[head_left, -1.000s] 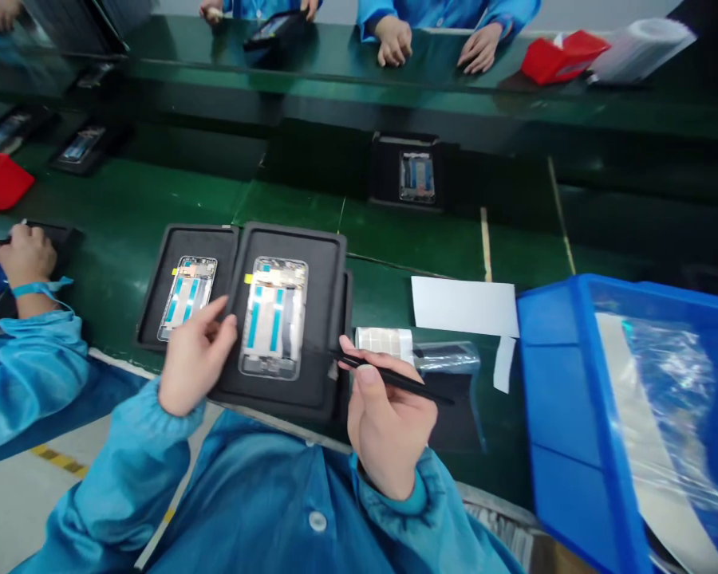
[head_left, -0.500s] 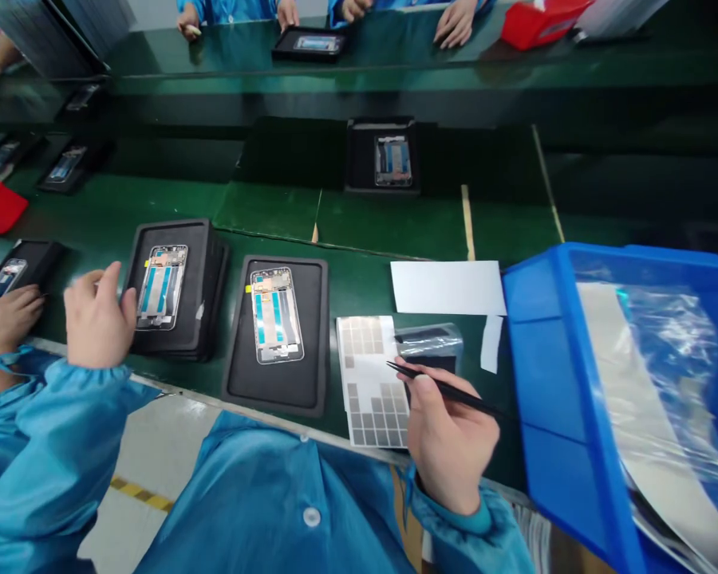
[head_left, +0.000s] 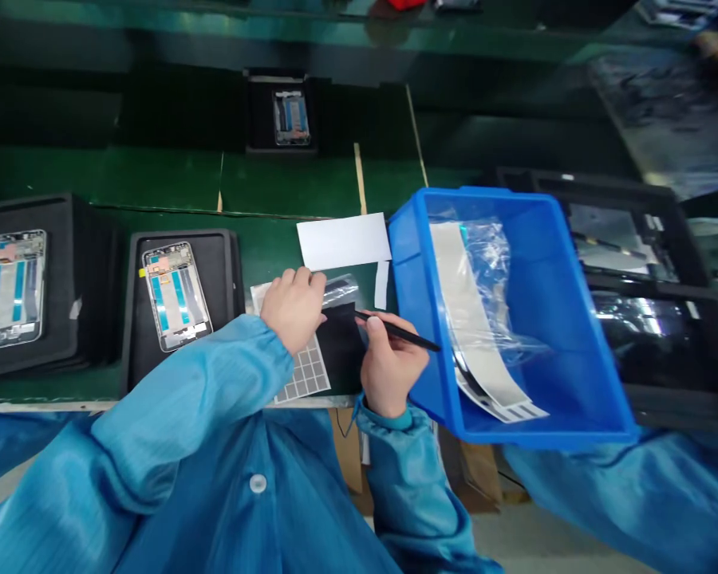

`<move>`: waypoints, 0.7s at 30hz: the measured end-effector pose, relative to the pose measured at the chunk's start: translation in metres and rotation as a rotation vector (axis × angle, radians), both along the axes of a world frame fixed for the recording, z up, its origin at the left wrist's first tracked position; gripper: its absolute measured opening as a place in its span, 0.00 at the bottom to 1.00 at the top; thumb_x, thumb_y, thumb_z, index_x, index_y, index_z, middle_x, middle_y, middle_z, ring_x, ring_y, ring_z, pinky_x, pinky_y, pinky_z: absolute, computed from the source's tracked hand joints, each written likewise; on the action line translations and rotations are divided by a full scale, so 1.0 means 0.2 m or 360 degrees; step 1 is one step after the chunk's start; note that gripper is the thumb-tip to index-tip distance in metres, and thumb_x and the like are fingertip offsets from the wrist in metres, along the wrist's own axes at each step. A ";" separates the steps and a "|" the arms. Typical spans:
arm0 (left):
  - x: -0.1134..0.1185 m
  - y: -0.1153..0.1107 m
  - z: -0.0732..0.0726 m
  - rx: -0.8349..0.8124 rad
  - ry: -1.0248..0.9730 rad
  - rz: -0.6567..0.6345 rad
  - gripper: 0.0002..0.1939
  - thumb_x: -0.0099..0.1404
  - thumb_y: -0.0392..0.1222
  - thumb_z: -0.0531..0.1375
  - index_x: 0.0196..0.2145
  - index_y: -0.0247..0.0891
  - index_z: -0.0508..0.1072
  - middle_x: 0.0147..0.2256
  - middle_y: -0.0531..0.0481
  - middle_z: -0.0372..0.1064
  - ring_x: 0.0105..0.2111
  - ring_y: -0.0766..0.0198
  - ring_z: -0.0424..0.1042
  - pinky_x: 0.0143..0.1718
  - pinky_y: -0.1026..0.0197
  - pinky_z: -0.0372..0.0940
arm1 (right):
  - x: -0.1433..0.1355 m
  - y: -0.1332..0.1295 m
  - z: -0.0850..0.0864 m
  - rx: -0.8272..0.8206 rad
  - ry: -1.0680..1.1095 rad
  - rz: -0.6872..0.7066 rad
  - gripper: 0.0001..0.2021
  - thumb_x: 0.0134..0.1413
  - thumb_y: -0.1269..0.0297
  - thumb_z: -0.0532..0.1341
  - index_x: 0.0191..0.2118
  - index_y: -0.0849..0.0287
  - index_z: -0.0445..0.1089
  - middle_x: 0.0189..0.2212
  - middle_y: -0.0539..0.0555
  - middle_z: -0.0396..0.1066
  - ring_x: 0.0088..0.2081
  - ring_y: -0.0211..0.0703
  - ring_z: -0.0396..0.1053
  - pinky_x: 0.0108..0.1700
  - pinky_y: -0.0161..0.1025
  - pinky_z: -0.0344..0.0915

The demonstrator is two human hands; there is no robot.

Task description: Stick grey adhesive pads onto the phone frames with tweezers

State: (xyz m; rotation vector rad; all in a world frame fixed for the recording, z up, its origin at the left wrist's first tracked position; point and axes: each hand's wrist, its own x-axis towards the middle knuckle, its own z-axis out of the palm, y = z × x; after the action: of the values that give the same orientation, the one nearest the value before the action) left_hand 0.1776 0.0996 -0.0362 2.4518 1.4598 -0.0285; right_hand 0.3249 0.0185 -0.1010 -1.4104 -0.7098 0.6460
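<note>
My left hand [head_left: 294,307] lies over the upper part of a white sheet with grey squares [head_left: 305,375]. Its fingers are bent, and whatever is under the fingertips is hidden. Black tweezers [head_left: 404,331] are gripped in my right hand [head_left: 390,367], their tips pointing left over a black sheet [head_left: 342,343]. A clear film [head_left: 340,290] rests just above the black sheet. To the left, a phone frame [head_left: 177,296] with blue strips and a yellow tab sits in a black tray [head_left: 224,275].
A blue bin [head_left: 419,319] with pale sheets and plastic stands on the right. White paper [head_left: 344,241] and a narrow strip [head_left: 381,285] lie beside it. Stacked black trays [head_left: 65,279] stand left. Another person's sleeve [head_left: 628,486] is at lower right.
My left hand has moved right from beside the stacked trays onto the sheet with squares. My right hand still holds the tweezers, now over the black sheet. The view has shifted right.
</note>
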 end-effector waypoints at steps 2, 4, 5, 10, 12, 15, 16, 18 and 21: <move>0.04 0.02 -0.05 0.0008 0.0012 0.0038 0.29 0.56 0.48 0.71 0.49 0.35 0.67 0.49 0.40 0.67 0.47 0.49 0.67 0.46 0.51 0.65 | 0.01 0.00 0.01 0.0018 0.0021 0.0012 0.09 0.51 0.61 0.71 0.38 0.58 0.76 0.35 0.54 0.79 0.33 0.44 0.79 0.42 0.45 0.76; 0.05 0.02 -0.08 0.0069 -0.0037 0.0019 0.33 0.53 0.49 0.73 0.51 0.36 0.66 0.53 0.40 0.64 0.50 0.48 0.65 0.48 0.51 0.63 | 0.02 0.00 0.01 0.0049 0.0052 0.0025 0.09 0.52 0.62 0.71 0.38 0.58 0.76 0.35 0.53 0.79 0.34 0.44 0.79 0.42 0.45 0.76; 0.05 0.01 -0.09 0.0106 -0.0061 0.0001 0.33 0.53 0.49 0.73 0.52 0.36 0.66 0.54 0.40 0.63 0.51 0.48 0.64 0.48 0.51 0.63 | 0.02 0.00 0.01 0.0068 0.0066 0.0030 0.09 0.52 0.62 0.71 0.38 0.57 0.76 0.35 0.53 0.79 0.33 0.44 0.79 0.42 0.45 0.76; 0.08 0.02 -0.13 0.0097 -0.0017 -0.0104 0.22 0.60 0.43 0.69 0.49 0.39 0.69 0.48 0.45 0.68 0.47 0.52 0.67 0.45 0.54 0.62 | 0.03 0.02 0.01 0.0112 0.0113 0.0050 0.08 0.52 0.62 0.71 0.38 0.57 0.76 0.35 0.52 0.79 0.33 0.43 0.78 0.42 0.44 0.76; 0.08 0.04 -0.13 0.0090 -0.0040 -0.0152 0.17 0.63 0.40 0.67 0.48 0.39 0.70 0.47 0.45 0.69 0.45 0.53 0.69 0.44 0.55 0.62 | 0.04 0.03 0.02 0.0114 0.0123 0.0058 0.08 0.52 0.62 0.70 0.38 0.57 0.76 0.35 0.53 0.79 0.33 0.43 0.78 0.42 0.43 0.75; 0.06 0.05 -0.12 0.0146 -0.0200 -0.0163 0.10 0.67 0.40 0.63 0.46 0.39 0.73 0.46 0.45 0.71 0.44 0.55 0.70 0.45 0.55 0.62 | 0.05 0.04 0.02 0.0095 0.0087 0.0064 0.09 0.53 0.61 0.70 0.38 0.57 0.75 0.36 0.54 0.79 0.34 0.44 0.78 0.42 0.44 0.76; 0.05 0.05 -0.12 0.0161 -0.0258 -0.0159 0.09 0.67 0.41 0.62 0.45 0.39 0.74 0.45 0.46 0.72 0.44 0.56 0.71 0.45 0.55 0.63 | 0.06 0.04 0.02 0.0087 0.0064 0.0066 0.09 0.52 0.60 0.70 0.38 0.57 0.75 0.36 0.54 0.79 0.35 0.44 0.78 0.42 0.45 0.76; 0.03 0.05 -0.11 0.0161 -0.0338 -0.0163 0.10 0.69 0.43 0.61 0.46 0.40 0.75 0.41 0.47 0.75 0.42 0.57 0.72 0.45 0.55 0.63 | 0.07 0.04 0.03 0.0101 0.0005 0.0074 0.10 0.52 0.60 0.70 0.38 0.57 0.75 0.36 0.54 0.79 0.37 0.46 0.79 0.44 0.47 0.76; 0.01 0.04 -0.10 0.0113 -0.0382 -0.0187 0.10 0.70 0.45 0.59 0.46 0.41 0.77 0.41 0.48 0.77 0.40 0.58 0.73 0.44 0.56 0.64 | 0.08 0.05 0.05 0.0194 -0.0099 0.0136 0.07 0.52 0.62 0.71 0.37 0.55 0.76 0.36 0.53 0.80 0.39 0.47 0.79 0.46 0.48 0.76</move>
State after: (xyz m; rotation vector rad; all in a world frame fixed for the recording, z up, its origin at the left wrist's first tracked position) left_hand 0.1799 0.1068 -0.0566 2.4925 1.2341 0.2880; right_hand 0.3410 0.0285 -0.0916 -1.2981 -0.8487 0.6172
